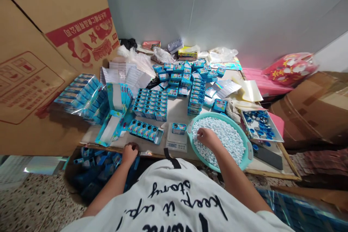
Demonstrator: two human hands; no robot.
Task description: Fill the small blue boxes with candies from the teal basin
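My right hand (pixel 207 137) reaches into a teal basin (pixel 248 154) heaped with small pale blue tablets (pixel 228 136), its fingers curled down among them. My left hand (pixel 129 152) rests at the table's near edge, fingers closed round a small dark thing I cannot make out. Between the hands stands a small white scale (pixel 176 141) with a little blue tin (pixel 179 128) on it. A row of open blue tins (pixel 144 129) lies just beyond my left hand.
Blocks of blue tins (pixel 151 103) and stacked blue boxes (pixel 197 94) fill the table's middle. Wrapped blue packs (pixel 78 95) lie left, beside a big cardboard carton (pixel 40 54). A tray of blue caps (pixel 259 125) sits right. A box of blue packs (pixel 95 168) stands on the floor.
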